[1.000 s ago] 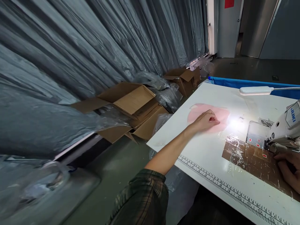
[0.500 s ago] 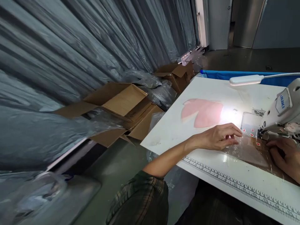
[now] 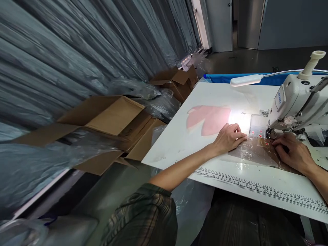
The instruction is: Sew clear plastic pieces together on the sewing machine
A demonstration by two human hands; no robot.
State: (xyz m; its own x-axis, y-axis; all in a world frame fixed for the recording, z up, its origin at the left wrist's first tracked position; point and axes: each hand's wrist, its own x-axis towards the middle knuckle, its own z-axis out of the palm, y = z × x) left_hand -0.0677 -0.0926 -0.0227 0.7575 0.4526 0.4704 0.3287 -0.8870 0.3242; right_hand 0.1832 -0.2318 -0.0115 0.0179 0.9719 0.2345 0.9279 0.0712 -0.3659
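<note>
A thin, see-through brownish sheet (image 3: 256,152), perhaps sheer fabric, lies under the needle area of a white sewing machine (image 3: 289,99). Small red-and-white marks show on it near the presser foot (image 3: 268,133). My left hand (image 3: 229,138) is at the sheet's left edge, thumb and forefinger pinched together on it. To the right of the needle, my right hand (image 3: 293,150) has its fingers curled, thumb and forefinger closed at the sheet. The right fingertips are partly hidden beside the machine head.
Pink cut pieces (image 3: 214,119) lie on the white table (image 3: 169,147), left of the machine. A printed ruler (image 3: 246,181) runs along the front edge. A lamp (image 3: 246,80) hangs over the back. Open cardboard boxes (image 3: 115,114) and plastic bags stand left of the table.
The view has swung right, bringing more of the machine and my right forearm into sight. My left fingers, spread before, have come together at the sheet's edge.
</note>
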